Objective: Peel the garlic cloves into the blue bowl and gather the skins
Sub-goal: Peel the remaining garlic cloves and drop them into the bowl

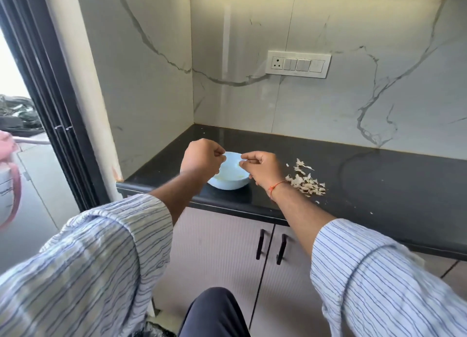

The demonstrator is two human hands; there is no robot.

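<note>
We held both hands above the blue bowl (pixel 228 182). The left hand (pixel 202 157) had its fingers curled into a loose fist, thumb and forefinger pressed together at the tip; the right hand (pixel 262 168) was curled the same way, thumb and forefinger meeting at a small pale piece (pixel 242 162) — too small and blurred for us to say whether clove or skin. Whether the left fingertips held anything we could not tell; a thin pale sliver seemed to show there, no more. The two pinches faced each other, near but apart, over the bowl's open mouth.

The bowl sat on the black countertop (pixel 379 175), directly below and between the hands, its near wall showing beneath the wrists. Its contents were mostly hidden by the hands; a faint yellowish trace showed along the inner wall.

The heap of garlic skins (pixel 307 182) lay on the countertop just to the right of the right hand — loose, pale flakes, with a few strays scattered further right and toward the counter's front edge.

An orange thread (pixel 276 185) circled the right wrist. Striped sleeves (pixel 366 268) were pushed up both forearms. Beyond the hands, a switch panel (pixel 298 64) was set in the marble backsplash (pixel 379 84).
</note>
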